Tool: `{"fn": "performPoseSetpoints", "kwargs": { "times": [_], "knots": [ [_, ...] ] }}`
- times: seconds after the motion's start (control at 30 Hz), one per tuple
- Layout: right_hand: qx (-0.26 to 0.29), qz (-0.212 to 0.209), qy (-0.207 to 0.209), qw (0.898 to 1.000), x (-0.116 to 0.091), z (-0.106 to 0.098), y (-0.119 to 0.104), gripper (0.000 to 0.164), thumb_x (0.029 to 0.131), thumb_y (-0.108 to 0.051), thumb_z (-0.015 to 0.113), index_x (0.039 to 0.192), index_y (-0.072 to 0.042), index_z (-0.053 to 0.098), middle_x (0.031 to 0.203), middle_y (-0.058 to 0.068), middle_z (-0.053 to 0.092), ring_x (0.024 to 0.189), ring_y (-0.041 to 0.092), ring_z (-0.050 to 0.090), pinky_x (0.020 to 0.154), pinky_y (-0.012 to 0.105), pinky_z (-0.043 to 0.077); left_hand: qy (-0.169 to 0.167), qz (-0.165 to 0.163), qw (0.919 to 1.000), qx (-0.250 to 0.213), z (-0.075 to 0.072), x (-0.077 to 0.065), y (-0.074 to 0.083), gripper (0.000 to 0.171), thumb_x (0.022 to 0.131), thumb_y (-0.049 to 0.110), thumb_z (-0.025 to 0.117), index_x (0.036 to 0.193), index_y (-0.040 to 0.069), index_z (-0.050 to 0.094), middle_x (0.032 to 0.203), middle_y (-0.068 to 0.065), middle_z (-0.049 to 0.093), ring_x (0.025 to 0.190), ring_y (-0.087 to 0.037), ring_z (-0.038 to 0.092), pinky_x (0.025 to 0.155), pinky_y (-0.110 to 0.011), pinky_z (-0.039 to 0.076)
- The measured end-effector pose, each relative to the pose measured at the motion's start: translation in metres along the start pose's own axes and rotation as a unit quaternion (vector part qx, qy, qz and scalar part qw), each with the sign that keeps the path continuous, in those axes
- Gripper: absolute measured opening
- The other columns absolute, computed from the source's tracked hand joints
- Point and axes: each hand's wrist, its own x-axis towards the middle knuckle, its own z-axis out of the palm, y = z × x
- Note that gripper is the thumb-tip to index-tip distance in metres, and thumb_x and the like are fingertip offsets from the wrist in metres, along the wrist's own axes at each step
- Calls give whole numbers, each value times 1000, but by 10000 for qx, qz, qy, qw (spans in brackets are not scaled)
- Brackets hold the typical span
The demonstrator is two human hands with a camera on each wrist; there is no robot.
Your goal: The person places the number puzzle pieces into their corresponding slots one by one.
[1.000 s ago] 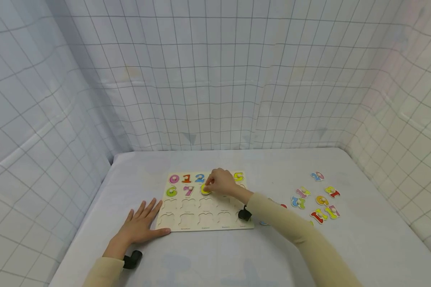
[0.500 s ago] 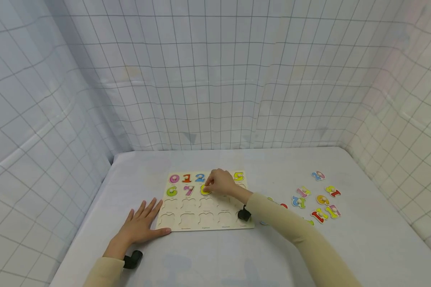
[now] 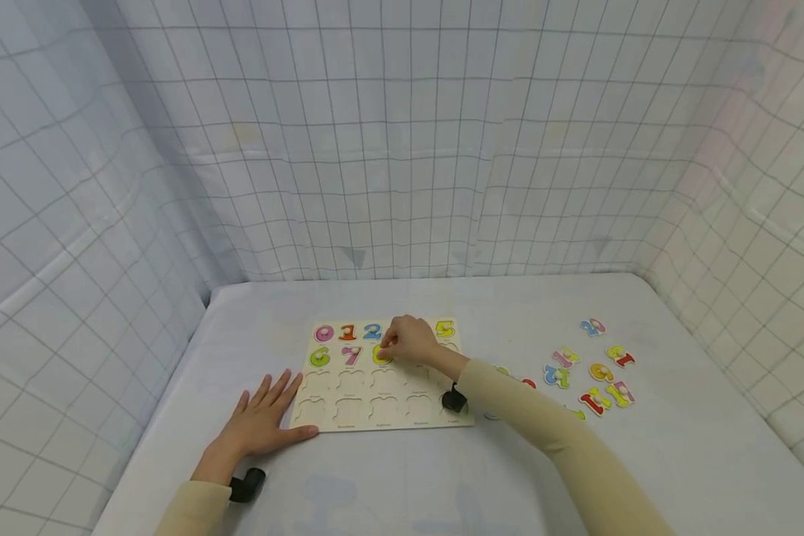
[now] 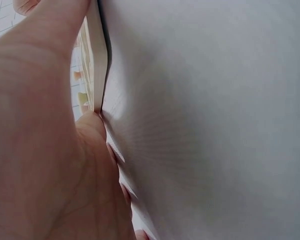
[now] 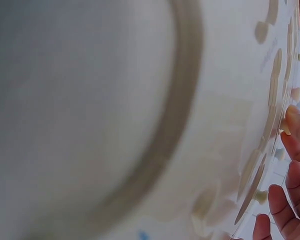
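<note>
My right hand point(image 3: 413, 341) pinches the small knob of a yellow number piece point(image 3: 380, 356), which lies at its place in the second row of the wooden number puzzle board point(image 3: 367, 427). The fingers cover part of that piece, so its full shape is hidden. In the right wrist view, thumb and index finger point(image 5: 293, 145) meet at the knob. My left hand point(image 3: 263, 420) lies spread on the table by the board's left edge, thumb and fingertips against its side. Beside the yellow piece sit a pink 7 point(image 3: 351, 356) and a green 6 point(image 3: 319, 356).
Along the board's top row are a pink 0 point(image 3: 324, 333), a red 1 point(image 3: 347, 333), a blue 2 point(image 3: 372, 332) and a yellow 5 point(image 3: 445, 328). Bare recesses point(image 3: 384, 408) fill the lower rows. Several loose number pieces point(image 3: 595, 403) lie to the right, some partly behind the right sleeve point(image 3: 543, 417).
</note>
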Motion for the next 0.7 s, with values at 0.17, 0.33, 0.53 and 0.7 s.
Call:
{"fn": "performPoseSetpoints", "kwargs": {
  "times": [0.17, 0.33, 0.53, 0.7],
  "knots": [
    [-20, 37, -34, 10000, 0, -1, -1, 20, 78, -40, 78, 84, -21, 78, 74, -12, 54, 68, 8, 47, 59, 23, 39, -34, 73, 9998, -193, -7, -3, 7, 103, 75, 69, 62, 152, 11, 24, 154, -20, 17, 138, -47, 4, 102, -68, -2],
    [14, 52, -82, 10000, -1, -3, 1, 21, 77, -40, 78, 85, -21, 78, 74, -12, 53, 69, 8, 47, 59, 23, 39, -19, 86, 9998, -178, -8, -3, 10, 102, 76, 67, 63, 152, 10, 23, 154, -20, 16, 138, -48, 4, 102, -69, -2],
    [237, 138, -270, 9993, -6, -12, 1, 24, 76, -42, 79, 89, -22, 77, 73, -10, 53, 66, 9, 47, 56, 24, 38, -10, 11, 10000, -63, -3, 0, 6, 106, 74, 72, 60, 151, 8, 25, 154, -20, 17, 138, -47, 5, 103, -68, 0],
    [643, 207, -210, 9975, -16, -28, 9, 28, 78, -42, 78, 94, -19, 76, 75, -8, 54, 67, 10, 48, 56, 25, 39, -26, -38, 9999, 139, 4, 3, -2, 108, 73, 77, 55, 152, 12, 23, 155, -17, 16, 139, -45, 4, 103, -68, -1]
  ]
}}
